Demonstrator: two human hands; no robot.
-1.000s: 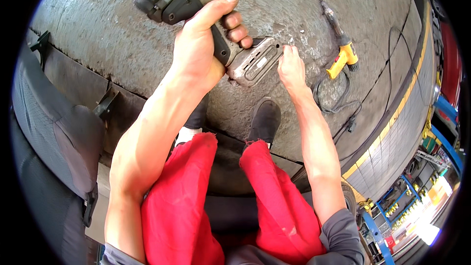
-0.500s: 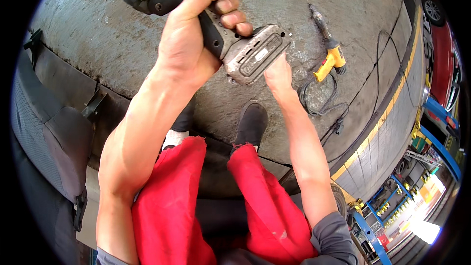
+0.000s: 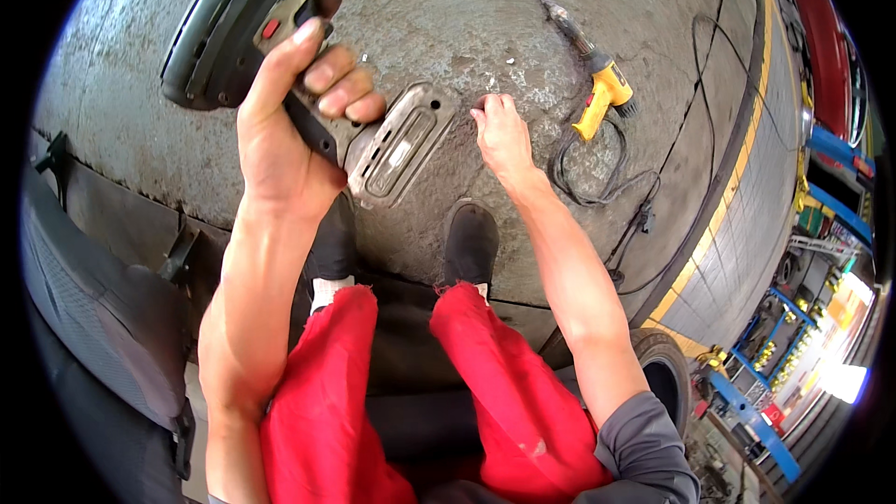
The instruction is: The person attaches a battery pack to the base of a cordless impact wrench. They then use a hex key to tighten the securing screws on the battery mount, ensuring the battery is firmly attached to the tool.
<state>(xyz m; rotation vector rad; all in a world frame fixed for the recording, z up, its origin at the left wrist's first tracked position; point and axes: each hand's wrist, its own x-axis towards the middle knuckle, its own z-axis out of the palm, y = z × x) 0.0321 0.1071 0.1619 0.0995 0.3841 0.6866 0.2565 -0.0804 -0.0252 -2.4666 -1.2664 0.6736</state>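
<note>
Dusty, with a dark grey body and a red button, a cordless power tool [image 3: 224,37] is gripped by its handle in my left hand [image 3: 289,121]. Its wide battery base [image 3: 411,145] points toward my right side. The tool's working end is not clear to see. My right hand [image 3: 504,135] is beside the battery base, over the concrete floor, with its fingers bent and drawn together. Whether they pinch something small cannot be made out. Farther right, a yellow heat gun [image 3: 607,93] with a dark nozzle lies on the floor, its black cord [image 3: 597,196] coiled beside it.
A grey car seat [image 3: 103,289] stands at my left. My shoes [image 3: 469,243] are on the floor below my hands. A tyre [image 3: 663,369] is near my right elbow. A yellow line [image 3: 719,261] edges the floor at right, with a red car [image 3: 831,65] and blue racks beyond.
My left hand has carried the power tool left and slightly down. My right hand, earlier partly behind the battery base, now shows fully, a little left of where it was.
</note>
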